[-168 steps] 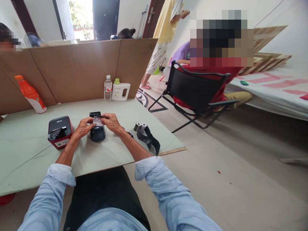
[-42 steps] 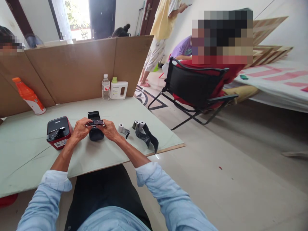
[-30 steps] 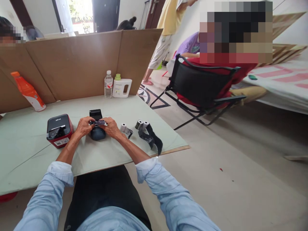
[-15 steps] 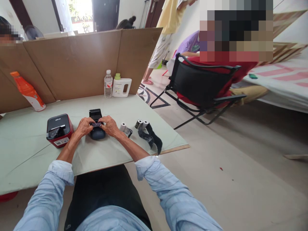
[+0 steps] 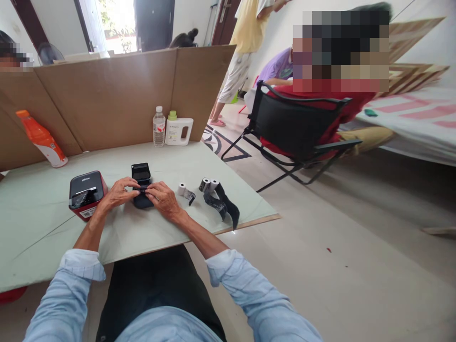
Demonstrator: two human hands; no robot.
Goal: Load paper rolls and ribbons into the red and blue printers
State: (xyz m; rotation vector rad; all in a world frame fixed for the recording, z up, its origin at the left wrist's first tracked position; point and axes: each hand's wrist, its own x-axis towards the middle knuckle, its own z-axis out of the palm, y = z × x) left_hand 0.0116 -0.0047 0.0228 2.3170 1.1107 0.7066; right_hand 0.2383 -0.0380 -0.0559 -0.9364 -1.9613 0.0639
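A small black portable label printer [image 5: 143, 202] lies on the table with its lid [image 5: 140, 170] raised. My left hand [image 5: 121, 192] reaches its left side, fingers stretched and thumb apart, the tips touching the printer's middle. Against the right side, my right hand [image 5: 164, 199] has its thumb and fingertips pinched together over the opening. Whatever is between those fingertips is too small and dark to make out. Right of my hands lie a small white paper roll [image 5: 181, 189] with a dark loose end and two more rolls [image 5: 209, 184] trailing long black strips.
A red and black box-shaped printer [image 5: 86, 194] stands left of my left hand. Farther back are an orange bottle [image 5: 42, 137], a water bottle [image 5: 159, 127] and a white jug [image 5: 179, 131] before a cardboard screen [image 5: 117, 95]. A person sits in a black folding chair [image 5: 299, 118] at the right.
The dark patterned strip held between both hands no longer shows clearly. My left fingers have straightened, and my right hand has moved slightly lower and turned over the printer.
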